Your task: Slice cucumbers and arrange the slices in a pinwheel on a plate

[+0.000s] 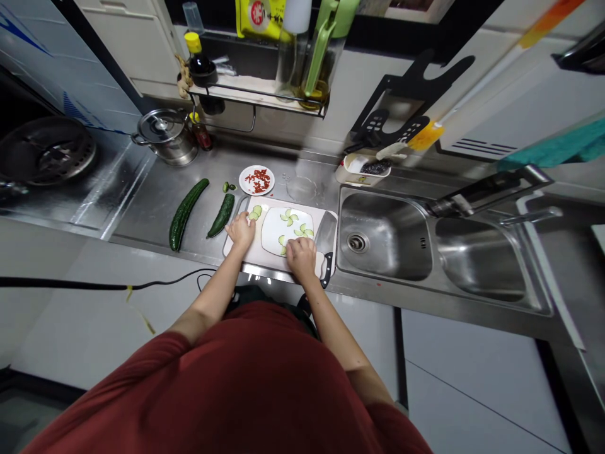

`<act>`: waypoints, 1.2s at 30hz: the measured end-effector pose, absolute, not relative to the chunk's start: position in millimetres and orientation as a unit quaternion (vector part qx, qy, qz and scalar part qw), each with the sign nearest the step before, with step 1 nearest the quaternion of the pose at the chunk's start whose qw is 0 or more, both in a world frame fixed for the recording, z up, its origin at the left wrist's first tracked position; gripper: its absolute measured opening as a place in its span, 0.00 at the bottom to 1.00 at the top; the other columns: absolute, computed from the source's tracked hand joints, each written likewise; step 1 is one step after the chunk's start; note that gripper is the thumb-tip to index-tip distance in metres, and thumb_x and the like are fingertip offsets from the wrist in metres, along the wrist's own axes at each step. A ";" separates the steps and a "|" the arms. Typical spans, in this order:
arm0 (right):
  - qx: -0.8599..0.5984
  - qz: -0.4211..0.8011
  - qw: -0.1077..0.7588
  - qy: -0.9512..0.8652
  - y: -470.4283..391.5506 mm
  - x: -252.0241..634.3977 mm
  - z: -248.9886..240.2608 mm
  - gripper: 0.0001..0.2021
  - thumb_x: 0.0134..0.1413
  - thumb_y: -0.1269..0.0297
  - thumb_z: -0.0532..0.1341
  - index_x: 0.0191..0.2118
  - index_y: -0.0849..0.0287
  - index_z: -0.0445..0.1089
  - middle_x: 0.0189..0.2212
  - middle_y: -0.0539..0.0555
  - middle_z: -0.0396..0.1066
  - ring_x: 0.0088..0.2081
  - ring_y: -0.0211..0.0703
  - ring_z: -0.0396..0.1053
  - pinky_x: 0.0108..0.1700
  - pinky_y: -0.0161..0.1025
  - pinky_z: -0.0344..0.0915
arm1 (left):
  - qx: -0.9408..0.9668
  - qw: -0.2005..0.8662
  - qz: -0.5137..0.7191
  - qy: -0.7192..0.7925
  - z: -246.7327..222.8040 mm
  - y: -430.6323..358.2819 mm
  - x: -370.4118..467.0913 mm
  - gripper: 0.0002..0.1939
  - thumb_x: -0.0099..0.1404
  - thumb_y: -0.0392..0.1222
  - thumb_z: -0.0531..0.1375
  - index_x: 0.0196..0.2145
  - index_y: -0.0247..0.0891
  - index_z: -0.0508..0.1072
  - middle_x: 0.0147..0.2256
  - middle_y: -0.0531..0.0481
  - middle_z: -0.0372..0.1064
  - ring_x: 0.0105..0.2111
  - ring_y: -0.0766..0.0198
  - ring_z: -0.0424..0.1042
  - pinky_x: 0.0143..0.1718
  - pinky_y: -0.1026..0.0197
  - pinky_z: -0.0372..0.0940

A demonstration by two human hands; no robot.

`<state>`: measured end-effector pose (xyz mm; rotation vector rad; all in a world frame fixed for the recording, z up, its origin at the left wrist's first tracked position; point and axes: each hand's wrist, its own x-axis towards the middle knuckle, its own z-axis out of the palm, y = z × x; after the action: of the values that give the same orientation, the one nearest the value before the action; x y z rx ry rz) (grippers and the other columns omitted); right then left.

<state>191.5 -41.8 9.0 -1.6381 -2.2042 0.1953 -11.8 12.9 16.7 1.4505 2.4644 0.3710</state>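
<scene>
My left hand (241, 231) rests at the left side of the white cutting board (253, 252), fingers apart, just below a small pile of cucumber slices (256, 212). Over the lower right of a white square plate (271, 224), my right hand (302, 255) is closed, its fingertips pinched at a cucumber slice (282, 244) that they partly hide. More thin slices (289, 217) lie on the plate in fan-like groups. A broad kitchen knife (325, 234) lies on the board's right end, its black handle toward me. Left of the board is a cut cucumber (221, 215).
A whole cucumber (186, 214) lies farther left. Behind the board stands a small plate (243, 180) of chopped red pieces. A steel pot (167, 139) is at the back left. On the right is a double sink (387, 252). A bottle shelf (255, 94) overhangs the counter.
</scene>
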 end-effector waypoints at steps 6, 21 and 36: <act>-0.591 0.073 0.214 -0.774 -44.4 195.0 6.6 0.12 0.63 0.63 0.52 0.42 0.57 0.73 0.38 0.57 0.66 0.44 0.50 0.56 0.47 0.44 0.52 | 0.503 0.114 0.123 0.848 10.3 16.7 -13.3 0.16 0.65 0.46 0.52 0.48 0.42 0.70 0.47 0.40 0.69 0.48 0.51 0.67 0.50 0.49 0.52; -0.585 0.078 0.261 -0.764 -47.0 198.1 3.3 0.12 0.63 0.62 0.53 0.41 0.56 0.73 0.36 0.56 0.66 0.42 0.49 0.58 0.47 0.45 0.53 | 0.510 0.113 0.194 0.831 7.4 19.1 -12.7 0.09 0.64 0.43 0.55 0.42 0.42 0.70 0.40 0.45 0.72 0.45 0.52 0.66 0.48 0.52 0.51; -0.576 0.087 0.294 -0.758 -45.4 201.0 6.6 0.12 0.63 0.63 0.53 0.41 0.56 0.73 0.36 0.56 0.67 0.42 0.49 0.58 0.47 0.45 0.55 | 0.428 0.251 0.387 0.777 22.9 18.7 -10.5 0.09 0.56 0.45 0.63 0.35 0.41 0.71 0.30 0.53 0.70 0.34 0.63 0.68 0.45 0.57 0.55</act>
<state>201.0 -45.4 6.6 -1.5348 -2.0176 0.2314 -10.5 18.7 22.9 1.1650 2.1140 1.0539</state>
